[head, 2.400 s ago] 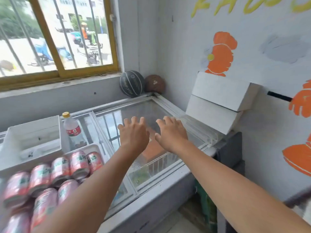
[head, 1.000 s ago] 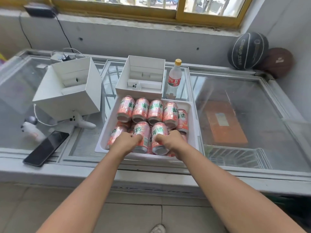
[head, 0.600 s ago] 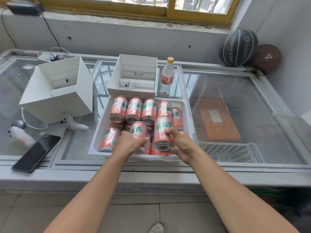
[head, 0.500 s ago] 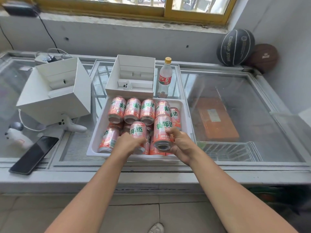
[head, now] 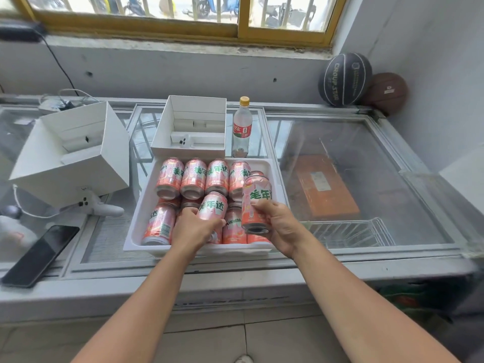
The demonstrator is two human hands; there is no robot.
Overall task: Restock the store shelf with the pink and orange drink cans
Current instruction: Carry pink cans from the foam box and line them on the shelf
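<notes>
We see a white tray [head: 136, 233] full of pink cans lying down. Our right hand [head: 281, 227] grips one raised can [head: 255, 204]; our left hand [head: 192, 227] wraps another can [head: 210, 208] still in the tray.

I think I am in a small shop. I see a long glass-top freezer [head: 366, 179] and a white tray [head: 136, 231] full of pink drink cans [head: 193, 176] on it

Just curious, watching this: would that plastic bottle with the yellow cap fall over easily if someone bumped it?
Probably. The bottle stands tall and narrow on smooth freezer glass, so it may tip or slide. It looks nearly empty, hence likely light. Its round body would probably roll once down.
</notes>
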